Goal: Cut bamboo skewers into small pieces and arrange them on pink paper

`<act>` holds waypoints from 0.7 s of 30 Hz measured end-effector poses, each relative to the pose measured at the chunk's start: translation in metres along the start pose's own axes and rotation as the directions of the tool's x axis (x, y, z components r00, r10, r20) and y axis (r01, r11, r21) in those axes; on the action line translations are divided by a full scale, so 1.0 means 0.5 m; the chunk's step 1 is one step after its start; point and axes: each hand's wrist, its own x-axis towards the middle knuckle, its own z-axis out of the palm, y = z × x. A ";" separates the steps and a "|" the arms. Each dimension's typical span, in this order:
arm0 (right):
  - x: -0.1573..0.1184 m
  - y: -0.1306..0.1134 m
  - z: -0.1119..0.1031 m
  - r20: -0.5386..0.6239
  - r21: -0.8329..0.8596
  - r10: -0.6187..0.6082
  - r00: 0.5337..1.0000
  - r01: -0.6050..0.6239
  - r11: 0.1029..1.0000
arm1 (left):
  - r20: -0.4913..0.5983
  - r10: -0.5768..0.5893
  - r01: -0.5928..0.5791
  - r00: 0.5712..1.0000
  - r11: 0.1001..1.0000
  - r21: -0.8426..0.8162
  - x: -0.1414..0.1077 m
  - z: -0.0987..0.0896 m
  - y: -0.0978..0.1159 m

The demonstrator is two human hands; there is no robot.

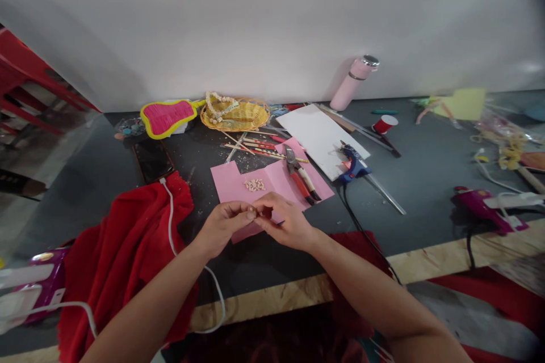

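Note:
My left hand (229,225) and my right hand (286,221) meet at the fingertips over the near edge of a pink paper sheet (225,181). Both are closed in a pinch, and whatever lies between the fingertips is too small to make out. Just beyond them a small heap of short pale pieces (254,184) rests on the paper. Pruning shears (300,174) with red and white handles lie on the paper's right part, blades pointing away. Several thin sticks (259,146), some with red parts, are scattered behind the paper.
A wicker basket (251,116) with a bead string, a yellow-rimmed pink piece (168,119) and a pink bottle (351,85) stand along the wall. At right lie a white board (315,130), a blue glue gun (353,165) and red thread spool (385,123). Red cloth (131,249) and a phone (153,160) lie left.

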 end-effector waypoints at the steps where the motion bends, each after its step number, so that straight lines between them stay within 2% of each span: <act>1: 0.001 -0.001 -0.003 0.009 0.067 0.032 0.999 -0.033 0.997 | 0.001 0.001 -0.001 1.000 1.000 -0.003 0.000 0.000 0.001; 3: 0.003 -0.003 -0.006 0.017 0.184 0.085 0.996 -0.087 0.979 | 0.001 -0.007 0.007 1.000 1.000 -0.010 0.000 0.000 0.002; 5: 0.005 -0.005 -0.008 0.031 0.232 0.116 0.993 -0.120 0.965 | 0.006 -0.021 0.021 1.000 1.000 -0.020 0.000 0.000 0.003; 11: 0.010 -0.012 -0.011 0.064 0.200 0.155 0.986 -0.165 0.966 | 0.032 -0.026 0.027 0.999 0.999 -0.032 0.000 -0.002 0.002; 17: 0.010 -0.009 -0.015 0.126 0.205 0.100 0.987 -0.125 0.971 | 0.080 -0.047 0.040 0.996 0.996 0.081 -0.003 -0.004 0.010; 21: 0.008 -0.005 -0.013 0.099 0.236 0.085 0.991 -0.106 0.966 | 0.056 -0.066 0.060 0.996 0.994 0.096 -0.002 -0.007 0.006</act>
